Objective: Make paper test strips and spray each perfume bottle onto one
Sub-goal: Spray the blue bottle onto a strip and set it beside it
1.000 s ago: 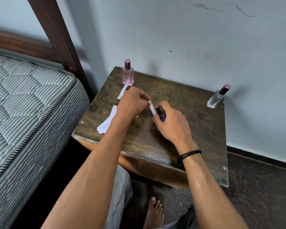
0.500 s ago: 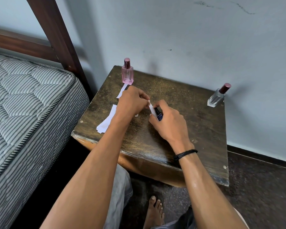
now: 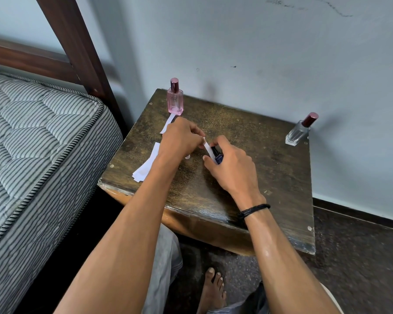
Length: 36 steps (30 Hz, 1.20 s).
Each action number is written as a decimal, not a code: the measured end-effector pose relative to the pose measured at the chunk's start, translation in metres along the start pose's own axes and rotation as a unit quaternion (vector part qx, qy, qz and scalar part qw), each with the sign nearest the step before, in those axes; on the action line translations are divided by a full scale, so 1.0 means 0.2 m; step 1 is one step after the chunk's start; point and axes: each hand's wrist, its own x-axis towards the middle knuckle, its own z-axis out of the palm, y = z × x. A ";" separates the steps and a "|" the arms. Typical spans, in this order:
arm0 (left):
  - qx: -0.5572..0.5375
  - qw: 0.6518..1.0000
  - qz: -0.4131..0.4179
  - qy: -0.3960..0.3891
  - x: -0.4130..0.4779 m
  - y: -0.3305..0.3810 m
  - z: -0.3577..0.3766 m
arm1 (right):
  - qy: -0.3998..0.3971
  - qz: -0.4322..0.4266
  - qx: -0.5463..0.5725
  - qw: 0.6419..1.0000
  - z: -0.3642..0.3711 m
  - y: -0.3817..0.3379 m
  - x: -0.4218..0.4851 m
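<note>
My left hand (image 3: 182, 139) pinches a narrow white paper strip (image 3: 207, 148) over the middle of the dark wooden table (image 3: 281, 177). Right beside it, my right hand (image 3: 232, 168) grips a small dark blue perfume bottle (image 3: 218, 156), its top close to the strip's end. A pink perfume bottle (image 3: 174, 99) stands upright at the table's back left corner, with another paper strip (image 3: 167, 124) lying in front of it. A clear bottle with a dark red cap (image 3: 301, 130) stands at the back right, against the wall.
A loose pile of white paper pieces (image 3: 146, 165) lies at the table's left edge, partly under my left forearm. A striped mattress (image 3: 36, 141) and a dark wooden bed frame (image 3: 77, 46) sit to the left. My bare foot (image 3: 212, 291) is on the floor below.
Both hands have shifted slightly left and back on the table, staying together; the blue bottle sits lower in my right hand, nearer the strip.
</note>
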 end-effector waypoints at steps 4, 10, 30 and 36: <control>0.000 1.000 -0.001 -0.007 0.00 0.00 0.00 | 0.000 0.000 -0.006 1.000 0.00 0.00 0.00; -0.009 1.000 -0.011 -0.013 0.00 0.00 0.00 | 0.001 -0.005 -0.009 1.000 0.00 0.00 0.00; -0.019 1.000 -0.012 -0.020 0.00 -0.01 -0.01 | 0.004 0.006 -0.002 1.000 0.01 0.01 0.01; -0.021 0.999 -0.014 -0.019 0.00 -0.01 -0.01 | 0.001 0.013 0.001 1.000 0.00 0.01 0.01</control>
